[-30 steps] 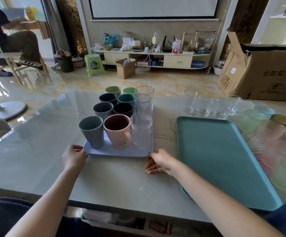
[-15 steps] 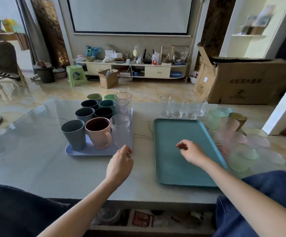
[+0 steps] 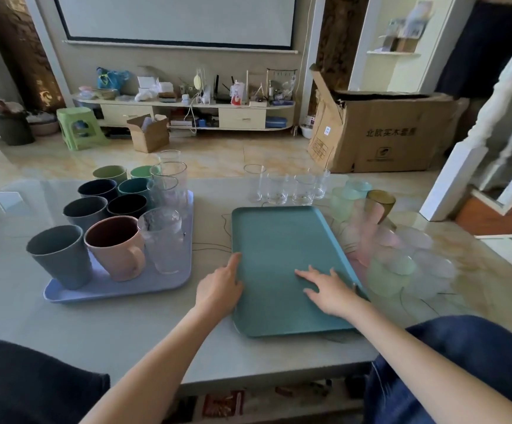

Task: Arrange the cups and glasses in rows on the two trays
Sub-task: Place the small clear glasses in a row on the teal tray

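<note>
Only blurred print, cardboard box point(image 3: 383, 133)

Bare forearms point(image 3: 163, 356), no sleeves showing; dark blue trousers point(image 3: 450, 362).

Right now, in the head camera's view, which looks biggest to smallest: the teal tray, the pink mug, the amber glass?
1. teal tray, plainly the largest.
2. pink mug.
3. amber glass, though it stands farther from the camera, so the mug's lead is unsure.
</note>
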Demonstrator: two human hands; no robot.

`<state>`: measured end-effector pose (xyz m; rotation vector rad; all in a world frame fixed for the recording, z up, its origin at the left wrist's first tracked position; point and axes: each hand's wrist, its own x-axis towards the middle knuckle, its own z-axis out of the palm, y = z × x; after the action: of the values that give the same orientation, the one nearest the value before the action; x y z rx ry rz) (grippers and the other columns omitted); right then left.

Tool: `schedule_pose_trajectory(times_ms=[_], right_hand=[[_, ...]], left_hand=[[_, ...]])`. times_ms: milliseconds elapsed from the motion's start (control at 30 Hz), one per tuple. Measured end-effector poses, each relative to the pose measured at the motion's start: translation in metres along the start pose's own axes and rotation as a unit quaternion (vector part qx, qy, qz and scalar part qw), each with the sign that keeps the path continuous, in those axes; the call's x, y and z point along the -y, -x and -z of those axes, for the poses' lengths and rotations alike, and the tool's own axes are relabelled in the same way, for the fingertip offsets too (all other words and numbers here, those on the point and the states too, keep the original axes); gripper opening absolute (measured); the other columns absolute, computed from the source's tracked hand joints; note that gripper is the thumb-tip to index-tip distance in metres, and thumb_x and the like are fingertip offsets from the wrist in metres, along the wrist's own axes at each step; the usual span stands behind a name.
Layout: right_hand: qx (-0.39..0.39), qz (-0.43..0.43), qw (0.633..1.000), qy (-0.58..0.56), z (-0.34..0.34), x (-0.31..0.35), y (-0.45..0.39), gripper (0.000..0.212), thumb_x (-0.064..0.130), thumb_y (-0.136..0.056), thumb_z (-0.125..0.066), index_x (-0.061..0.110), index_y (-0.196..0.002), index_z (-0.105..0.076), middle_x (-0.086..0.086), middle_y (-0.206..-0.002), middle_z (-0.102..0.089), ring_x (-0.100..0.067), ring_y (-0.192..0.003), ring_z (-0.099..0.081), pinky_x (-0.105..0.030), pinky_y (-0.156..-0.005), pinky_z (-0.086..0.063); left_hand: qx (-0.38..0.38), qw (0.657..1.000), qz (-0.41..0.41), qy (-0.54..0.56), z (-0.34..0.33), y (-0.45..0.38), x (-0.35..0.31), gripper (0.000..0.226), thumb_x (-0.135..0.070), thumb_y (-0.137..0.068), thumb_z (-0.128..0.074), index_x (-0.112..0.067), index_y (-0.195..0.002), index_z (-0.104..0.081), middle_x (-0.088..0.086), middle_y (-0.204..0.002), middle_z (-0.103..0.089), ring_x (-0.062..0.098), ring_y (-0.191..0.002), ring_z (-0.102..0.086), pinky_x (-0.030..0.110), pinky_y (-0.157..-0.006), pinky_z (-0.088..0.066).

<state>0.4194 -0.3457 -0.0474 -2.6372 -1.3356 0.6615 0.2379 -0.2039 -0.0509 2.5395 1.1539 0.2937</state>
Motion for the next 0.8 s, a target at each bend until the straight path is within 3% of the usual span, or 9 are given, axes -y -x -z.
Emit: schedule_pose_trajectory(times_ms=[167, 300, 400, 467, 567, 667, 800], right_hand=[[-0.004, 0.032, 0.999, 0.024, 0.004, 0.022, -0.002, 0.048, 0.035, -0.099, -0.038, 0.048, -0.144, -0.024, 0.016, -0.158, -0.013, -0.036, -0.146, -0.007, -0.066, -0.111, -0.013], [-0.014, 0.062, 0.996, 0.059, 0.012, 0.04, -0.003, 0.047, 0.03, -0.099, -0.04, 0.039, -0.145, -0.031, 0.005, -0.156, -0.025, -0.036, -0.141, -0.027, -0.046, -0.115, -0.024], [-0.038, 0.068, 0.992, 0.096, 0.032, 0.047, -0.01, 0.039, 0.032, -0.097, -0.042, 0.039, -0.135, -0.046, 0.004, -0.143, -0.048, -0.027, -0.128, -0.047, -0.036, -0.101, -0.04], [-0.065, 0.065, 0.99, 0.11, 0.047, 0.053, -0.026, 0.034, 0.033, -0.095, -0.043, 0.039, -0.126, -0.055, 0.006, -0.132, -0.058, -0.024, -0.121, -0.053, -0.034, -0.094, -0.044], [-0.149, 0.059, 0.987, 0.005, 0.071, 0.065, -0.066, 0.03, 0.03, -0.091, -0.046, 0.033, -0.119, -0.058, 0.003, -0.117, -0.067, -0.022, -0.107, -0.061, -0.032, -0.087, -0.049], [-0.223, 0.094, 0.97, -0.037, 0.099, 0.084, -0.116, 0.034, 0.029, -0.09, -0.052, 0.025, -0.124, -0.052, -0.001, -0.117, -0.064, -0.025, -0.104, -0.061, -0.034, -0.083, -0.05], [-0.257, 0.112, 0.96, 0.002, 0.132, 0.118, -0.191, 0.051, 0.035, -0.088, -0.058, 0.027, -0.135, -0.04, -0.011, -0.133, -0.05, -0.031, -0.121, -0.048, -0.042, -0.093, -0.043]], left_hand=[[-0.043, 0.998, -0.004, 0.042, -0.003, -0.005, 0.025, 0.047, -0.019, -0.089, -0.044, -0.019, -0.135, -0.032, 0.015, -0.1, -0.066, 0.037, -0.088, -0.062, 0.036, -0.062, -0.04], [-0.055, 0.994, 0.028, 0.091, -0.002, -0.013, 0.037, 0.044, -0.016, -0.089, -0.045, -0.016, -0.132, -0.034, 0.015, -0.1, -0.065, 0.036, -0.089, -0.061, 0.036, -0.063, -0.042], [-0.056, 0.993, 0.054, 0.089, -0.001, -0.034, 0.038, 0.04, -0.018, -0.091, -0.044, -0.016, -0.129, -0.035, 0.015, -0.1, -0.066, 0.035, -0.09, -0.061, 0.038, -0.069, -0.048], [-0.056, 0.994, 0.065, 0.071, 0.0, -0.05, 0.035, 0.035, -0.022, -0.093, -0.042, -0.014, -0.126, -0.036, 0.014, -0.104, -0.066, 0.034, -0.091, -0.062, 0.036, -0.068, -0.044], [-0.091, 0.989, 0.08, 0.08, 0.0, -0.073, 0.032, 0.029, -0.017, -0.092, -0.042, -0.01, -0.12, -0.042, 0.015, -0.106, -0.066, 0.035, -0.09, -0.061, 0.034, -0.064, -0.038], [-0.133, 0.985, 0.091, 0.069, 0.001, -0.102, 0.034, 0.03, -0.014, -0.089, -0.044, -0.01, -0.118, -0.044, 0.015, -0.099, -0.068, 0.036, -0.087, -0.062, 0.034, -0.064, -0.04], [-0.145, 0.982, 0.098, 0.074, -0.004, -0.132, 0.04, 0.034, -0.022, -0.089, -0.045, -0.017, -0.122, -0.048, 0.005, -0.093, -0.069, 0.03, -0.088, -0.062, 0.032, -0.064, -0.04]])
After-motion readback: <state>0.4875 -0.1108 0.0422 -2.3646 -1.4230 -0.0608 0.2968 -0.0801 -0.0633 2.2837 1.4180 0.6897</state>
